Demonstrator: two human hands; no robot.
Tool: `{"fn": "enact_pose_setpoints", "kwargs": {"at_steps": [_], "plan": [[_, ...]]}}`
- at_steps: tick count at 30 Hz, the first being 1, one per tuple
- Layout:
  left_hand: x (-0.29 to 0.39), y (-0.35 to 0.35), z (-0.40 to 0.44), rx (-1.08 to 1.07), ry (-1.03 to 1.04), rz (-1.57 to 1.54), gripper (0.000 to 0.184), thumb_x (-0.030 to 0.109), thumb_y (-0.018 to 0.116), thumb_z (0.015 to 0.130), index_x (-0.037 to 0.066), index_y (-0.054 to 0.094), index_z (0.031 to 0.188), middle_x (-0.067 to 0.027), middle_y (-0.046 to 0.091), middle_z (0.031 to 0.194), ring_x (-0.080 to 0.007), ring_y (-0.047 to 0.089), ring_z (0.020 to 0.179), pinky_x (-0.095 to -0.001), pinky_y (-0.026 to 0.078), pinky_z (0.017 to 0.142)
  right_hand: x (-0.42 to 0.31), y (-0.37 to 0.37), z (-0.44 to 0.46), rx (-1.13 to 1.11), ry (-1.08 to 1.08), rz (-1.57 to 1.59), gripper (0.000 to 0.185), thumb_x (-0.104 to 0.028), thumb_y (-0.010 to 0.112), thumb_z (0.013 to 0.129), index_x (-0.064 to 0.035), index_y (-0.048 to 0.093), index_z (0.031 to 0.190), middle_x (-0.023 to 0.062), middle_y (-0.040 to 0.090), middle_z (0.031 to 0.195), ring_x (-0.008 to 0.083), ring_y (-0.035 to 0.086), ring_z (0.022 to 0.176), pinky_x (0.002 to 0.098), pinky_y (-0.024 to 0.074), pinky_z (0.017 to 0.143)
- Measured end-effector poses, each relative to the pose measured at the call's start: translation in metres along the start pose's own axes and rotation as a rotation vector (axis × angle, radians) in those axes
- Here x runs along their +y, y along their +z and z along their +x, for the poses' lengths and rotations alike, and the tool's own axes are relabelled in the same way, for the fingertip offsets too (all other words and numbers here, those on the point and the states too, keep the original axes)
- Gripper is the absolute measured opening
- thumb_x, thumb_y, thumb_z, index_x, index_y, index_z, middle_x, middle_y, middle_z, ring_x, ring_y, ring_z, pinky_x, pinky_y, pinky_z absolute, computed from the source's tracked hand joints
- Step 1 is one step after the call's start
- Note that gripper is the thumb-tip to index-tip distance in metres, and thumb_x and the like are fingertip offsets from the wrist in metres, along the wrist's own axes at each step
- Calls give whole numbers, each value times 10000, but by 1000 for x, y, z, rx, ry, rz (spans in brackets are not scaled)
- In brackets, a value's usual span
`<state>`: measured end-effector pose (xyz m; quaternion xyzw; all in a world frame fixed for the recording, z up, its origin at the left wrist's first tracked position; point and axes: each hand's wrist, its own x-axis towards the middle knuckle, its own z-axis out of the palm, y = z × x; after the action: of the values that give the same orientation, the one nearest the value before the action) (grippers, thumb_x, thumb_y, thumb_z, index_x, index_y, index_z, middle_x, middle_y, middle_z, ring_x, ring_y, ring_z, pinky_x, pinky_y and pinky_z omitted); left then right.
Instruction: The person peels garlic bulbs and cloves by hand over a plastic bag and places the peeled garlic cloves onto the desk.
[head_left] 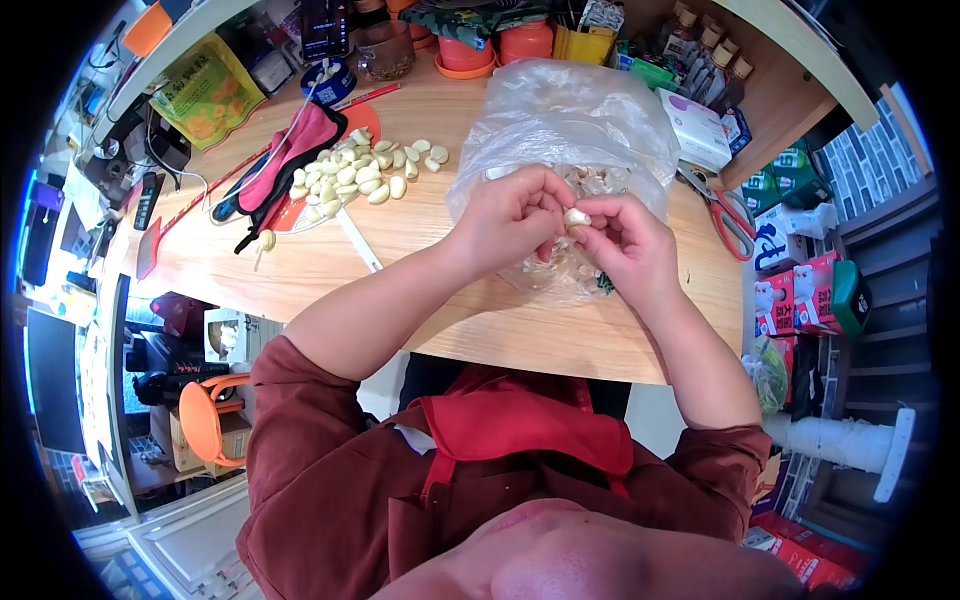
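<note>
Over a clear plastic bag [575,120] my right hand [637,243] pinches a pale garlic clove [576,217] between thumb and fingertips. Close by on its left, my left hand [518,218] has its fingers curled together; whether they grip a bit of skin is hidden. Loose garlic skins [597,181] lie on and around the bag beneath both hands. To the left, a pile of peeled garlic cloves [345,178] rests partly on an orange, fan-like sheet with a white handle [358,240].
Red-handled scissors [733,225] lie at the desk's right, near a white box [694,130]. A pink-and-black pouch [290,160], a yellow-green packet [208,90] and a glass cup [385,52] stand left and back. Small corked bottles [712,55] line the back right under a shelf.
</note>
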<state>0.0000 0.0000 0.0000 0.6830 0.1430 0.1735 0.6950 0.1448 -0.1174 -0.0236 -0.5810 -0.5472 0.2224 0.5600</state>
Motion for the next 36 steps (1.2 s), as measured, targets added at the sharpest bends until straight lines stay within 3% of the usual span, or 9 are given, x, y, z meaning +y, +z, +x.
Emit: {"fn": "enact_pose_setpoints", "kwargs": {"at_steps": [11, 17, 27, 36], "plan": [[-2, 3, 1, 54, 106, 36, 154, 11, 522, 856, 0, 527, 1010, -18, 571, 771, -65, 552, 607, -176, 421, 514, -11, -1, 2, 23, 46, 123, 224, -14, 634, 795, -24, 549, 1002, 28, 613, 840, 64, 584, 748, 198, 482, 655], [3, 3, 0, 73, 94, 69, 174, 1, 545, 840, -4, 550, 1013, -24, 587, 752, -73, 572, 626, -179, 440, 531, -19, -3, 3, -10, 114, 241, 222, -4, 608, 812, -20, 533, 1020, 41, 610, 891, 77, 584, 783, 200, 478, 685], [-1, 5, 0, 193, 155, 84, 152, -16, 597, 808, -19, 591, 960, -63, 625, 839, -96, 585, 684, -214, 490, 616, -17, -16, 10, -89, 380, 789, 257, -128, 491, 909, 17, 528, 1117, 90, 605, 934, 149, 609, 827, 234, 504, 729], [-8, 3, 1, 295, 317, 414, 106, 10, 643, 766, 15, 641, 872, -53, 629, 767, -71, 573, 618, -194, 462, 554, -16, -16, 10, -89, 356, 766, 246, -122, 507, 902, 23, 531, 1099, 102, 601, 942, 159, 616, 837, 239, 509, 728]]}}
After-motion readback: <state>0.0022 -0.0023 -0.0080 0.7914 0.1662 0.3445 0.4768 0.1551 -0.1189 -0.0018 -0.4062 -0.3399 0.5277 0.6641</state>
